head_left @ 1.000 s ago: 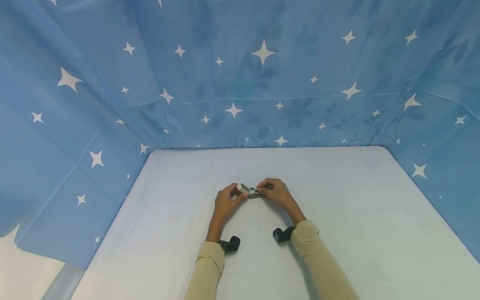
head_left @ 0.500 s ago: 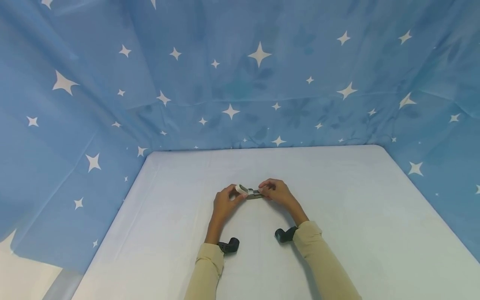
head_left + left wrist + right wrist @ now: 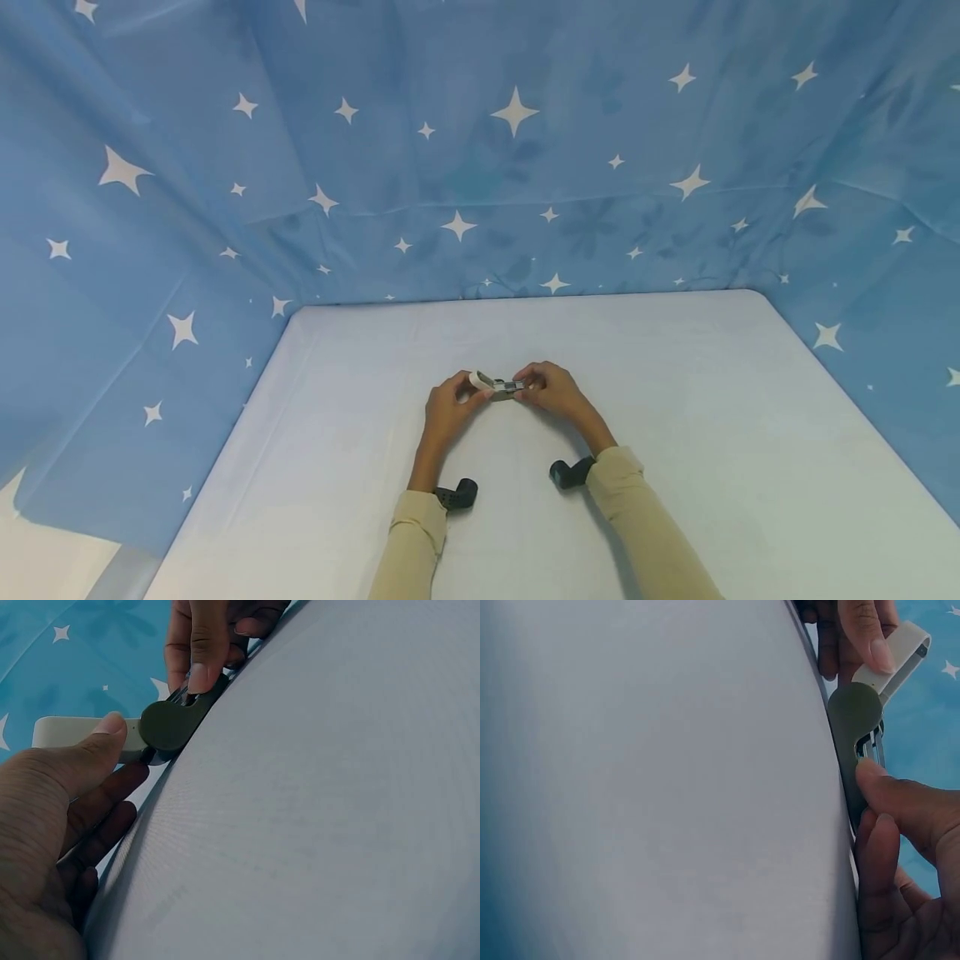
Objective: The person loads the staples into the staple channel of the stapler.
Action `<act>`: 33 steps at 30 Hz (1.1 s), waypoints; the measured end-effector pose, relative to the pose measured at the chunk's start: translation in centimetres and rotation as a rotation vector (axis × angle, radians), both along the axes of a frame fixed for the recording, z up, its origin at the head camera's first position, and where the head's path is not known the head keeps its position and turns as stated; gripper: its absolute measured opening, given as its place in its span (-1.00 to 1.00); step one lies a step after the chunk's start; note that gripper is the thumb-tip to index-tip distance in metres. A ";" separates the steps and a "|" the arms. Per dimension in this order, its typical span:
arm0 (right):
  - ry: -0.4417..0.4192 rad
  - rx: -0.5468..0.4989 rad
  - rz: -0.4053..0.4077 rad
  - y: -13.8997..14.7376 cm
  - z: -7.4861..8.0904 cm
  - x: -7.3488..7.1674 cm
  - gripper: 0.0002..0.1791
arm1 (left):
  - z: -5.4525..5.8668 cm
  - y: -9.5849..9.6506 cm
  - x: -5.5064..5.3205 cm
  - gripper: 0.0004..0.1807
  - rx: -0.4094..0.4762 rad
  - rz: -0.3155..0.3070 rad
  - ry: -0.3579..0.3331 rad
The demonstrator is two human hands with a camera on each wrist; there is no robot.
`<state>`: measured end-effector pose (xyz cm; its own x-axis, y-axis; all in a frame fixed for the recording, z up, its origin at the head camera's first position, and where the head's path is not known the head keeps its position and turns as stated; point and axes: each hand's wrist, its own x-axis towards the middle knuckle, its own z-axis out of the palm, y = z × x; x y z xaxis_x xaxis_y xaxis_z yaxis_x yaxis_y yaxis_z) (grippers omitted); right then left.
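A small stapler with a white top cover point(image 3: 71, 733) and a dark green base point(image 3: 853, 712) is spread open at its hinge, low over the white table. Between the raised cover and the base shows its metal staple channel point(image 3: 510, 386). My left hand point(image 3: 448, 410) pinches the white cover, thumb on the near side close to the round green hinge. At the other end, my right hand point(image 3: 557, 392) holds the base and channel between thumb and fingers. In the right wrist view its thumb point(image 3: 900, 802) lies at the channel, and the fingertips hide the base's far end.
The white-covered table point(image 3: 517, 533) extends around both hands. A blue curtain with white stars point(image 3: 465, 150) hangs behind it and along the sides. Each wrist carries a black camera, the left wrist's camera point(image 3: 461, 493) and the right wrist's camera point(image 3: 566, 473).
My right fingers have shifted from over the staple channel to around its right end, so more of the channel shows. The left hand keeps its pinch on the cover. The head view has shifted slightly.
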<state>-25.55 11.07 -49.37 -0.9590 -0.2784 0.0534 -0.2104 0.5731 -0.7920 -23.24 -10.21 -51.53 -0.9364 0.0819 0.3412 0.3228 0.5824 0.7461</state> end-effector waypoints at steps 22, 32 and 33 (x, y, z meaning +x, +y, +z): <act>0.125 -0.012 -0.161 -0.6 -1.0 0.0 -0.81 | 0.3 1.1 -1.0 -0.68 0.124 -0.043 -0.055; 0.103 0.001 -0.195 -0.6 -1.1 -0.1 -0.81 | 0.6 2.7 -1.1 -0.59 -0.049 0.009 0.043; 0.115 0.001 -0.196 -0.5 -1.1 -0.1 -0.79 | 0.7 2.9 -1.1 -0.60 -0.091 0.016 0.045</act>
<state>-25.70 10.56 -50.46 -0.9824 -0.0874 0.1650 -0.1836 0.6126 -0.7687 -24.32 -7.27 -50.83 -0.9216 0.0996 0.3751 0.3450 0.6527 0.6745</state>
